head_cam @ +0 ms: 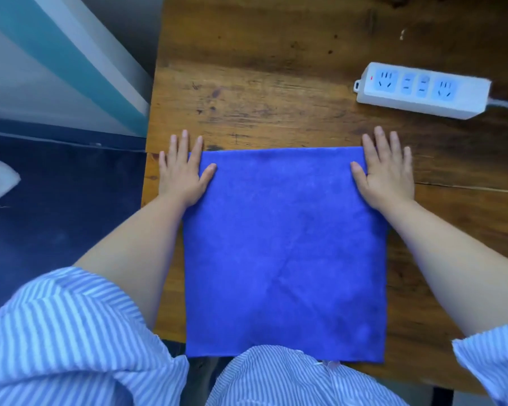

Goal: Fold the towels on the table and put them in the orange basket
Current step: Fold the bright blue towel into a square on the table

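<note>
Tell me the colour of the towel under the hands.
The towel is solid royal blue, with no pattern; the head view shows it plainly.

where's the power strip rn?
Head view, upper right: the white power strip lies on the wooden table, beyond the right hand and clear of the blue towel.

No readable text, not even on the power strip.

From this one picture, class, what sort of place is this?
Probably an indoor home or work room, not a laundry: a worn wooden table, a white power strip on it, and dark blue flooring beside it.
</note>
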`<state>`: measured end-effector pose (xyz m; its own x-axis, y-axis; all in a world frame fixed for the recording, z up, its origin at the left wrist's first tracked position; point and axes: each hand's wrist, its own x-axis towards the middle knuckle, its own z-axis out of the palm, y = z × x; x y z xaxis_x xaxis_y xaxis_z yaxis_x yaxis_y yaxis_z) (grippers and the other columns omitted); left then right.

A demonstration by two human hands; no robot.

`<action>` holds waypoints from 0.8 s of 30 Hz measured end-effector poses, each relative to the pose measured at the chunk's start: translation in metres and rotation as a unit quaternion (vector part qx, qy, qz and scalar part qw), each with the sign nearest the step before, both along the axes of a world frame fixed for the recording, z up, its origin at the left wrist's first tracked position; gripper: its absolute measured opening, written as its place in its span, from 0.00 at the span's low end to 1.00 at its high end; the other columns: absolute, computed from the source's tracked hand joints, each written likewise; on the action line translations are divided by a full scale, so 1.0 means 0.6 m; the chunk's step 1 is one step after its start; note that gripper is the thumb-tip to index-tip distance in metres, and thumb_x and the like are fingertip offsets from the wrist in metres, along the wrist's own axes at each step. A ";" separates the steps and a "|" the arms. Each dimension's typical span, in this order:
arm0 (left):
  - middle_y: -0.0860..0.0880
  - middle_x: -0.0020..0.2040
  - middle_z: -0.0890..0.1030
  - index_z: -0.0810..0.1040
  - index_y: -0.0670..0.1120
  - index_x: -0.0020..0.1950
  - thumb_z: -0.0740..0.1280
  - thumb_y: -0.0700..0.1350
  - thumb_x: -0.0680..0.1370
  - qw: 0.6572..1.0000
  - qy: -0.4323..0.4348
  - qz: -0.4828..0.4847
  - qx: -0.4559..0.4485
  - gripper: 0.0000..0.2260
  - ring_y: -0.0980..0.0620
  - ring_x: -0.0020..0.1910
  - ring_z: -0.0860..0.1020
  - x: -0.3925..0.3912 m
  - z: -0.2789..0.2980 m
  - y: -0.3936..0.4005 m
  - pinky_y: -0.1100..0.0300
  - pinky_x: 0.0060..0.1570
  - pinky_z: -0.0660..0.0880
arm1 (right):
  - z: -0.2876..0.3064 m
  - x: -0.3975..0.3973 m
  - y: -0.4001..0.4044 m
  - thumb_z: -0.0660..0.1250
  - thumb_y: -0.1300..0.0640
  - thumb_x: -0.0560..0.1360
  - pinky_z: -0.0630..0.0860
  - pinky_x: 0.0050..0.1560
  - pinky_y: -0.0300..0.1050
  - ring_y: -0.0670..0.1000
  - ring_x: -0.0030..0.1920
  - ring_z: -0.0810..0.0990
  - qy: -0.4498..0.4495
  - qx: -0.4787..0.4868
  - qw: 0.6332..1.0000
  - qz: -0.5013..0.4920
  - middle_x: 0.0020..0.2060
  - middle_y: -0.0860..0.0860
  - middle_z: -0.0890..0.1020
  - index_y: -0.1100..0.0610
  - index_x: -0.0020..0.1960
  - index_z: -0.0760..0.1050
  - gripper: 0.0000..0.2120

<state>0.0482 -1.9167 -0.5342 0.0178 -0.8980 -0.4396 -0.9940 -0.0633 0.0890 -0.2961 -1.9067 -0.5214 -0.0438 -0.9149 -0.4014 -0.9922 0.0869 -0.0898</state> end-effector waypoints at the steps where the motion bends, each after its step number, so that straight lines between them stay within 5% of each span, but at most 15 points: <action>1: 0.45 0.77 0.43 0.47 0.49 0.76 0.51 0.58 0.79 1.000 -0.006 0.015 0.007 0.29 0.45 0.75 0.41 0.004 0.003 -0.003 0.45 0.72 0.44 | 0.003 -0.005 -0.002 0.48 0.44 0.78 0.40 0.73 0.55 0.53 0.75 0.42 0.010 0.008 1.000 -0.010 0.76 0.50 0.46 0.52 0.75 0.48 0.28; 7: 0.43 0.77 0.46 0.52 0.44 0.75 0.53 0.53 0.80 0.997 -0.055 -0.036 -0.039 0.27 0.45 0.76 0.44 -0.016 0.041 -0.010 0.46 0.72 0.49 | 0.032 0.016 -0.008 0.48 0.45 0.79 0.41 0.73 0.58 0.54 0.75 0.42 0.039 0.018 0.998 -0.044 0.76 0.53 0.46 0.57 0.75 0.46 0.29; 10: 0.41 0.72 0.62 0.62 0.42 0.71 0.56 0.44 0.79 0.991 -0.031 -0.113 -0.056 0.20 0.44 0.72 0.59 -0.050 0.051 -0.016 0.50 0.67 0.58 | 0.044 0.046 -0.012 0.55 0.56 0.77 0.45 0.73 0.57 0.56 0.74 0.53 0.002 -0.047 0.998 0.033 0.72 0.57 0.61 0.60 0.73 0.55 0.25; 13: 0.39 0.60 0.72 0.70 0.40 0.61 0.57 0.38 0.76 0.996 -0.033 -0.084 -0.027 0.14 0.40 0.60 0.68 -0.072 0.057 -0.033 0.50 0.57 0.66 | 0.051 0.064 -0.038 0.59 0.64 0.72 0.58 0.68 0.55 0.60 0.61 0.68 0.012 -0.039 0.997 0.066 0.58 0.60 0.73 0.62 0.63 0.67 0.19; 18: 0.38 0.57 0.72 0.72 0.39 0.56 0.58 0.37 0.75 0.996 -0.056 -0.064 -0.021 0.12 0.39 0.58 0.69 -0.068 0.062 -0.061 0.49 0.54 0.68 | 0.067 0.071 -0.078 0.59 0.66 0.71 0.64 0.56 0.52 0.61 0.55 0.70 0.028 -0.016 0.997 0.063 0.52 0.61 0.74 0.63 0.50 0.74 0.09; 24: 0.39 0.59 0.72 0.71 0.40 0.60 0.60 0.35 0.75 0.991 -0.065 0.002 -0.118 0.14 0.39 0.59 0.68 -0.074 0.061 -0.083 0.50 0.59 0.66 | 0.057 0.081 -0.082 0.57 0.69 0.71 0.60 0.63 0.54 0.61 0.57 0.69 0.010 -0.134 0.990 0.039 0.55 0.62 0.74 0.64 0.55 0.71 0.14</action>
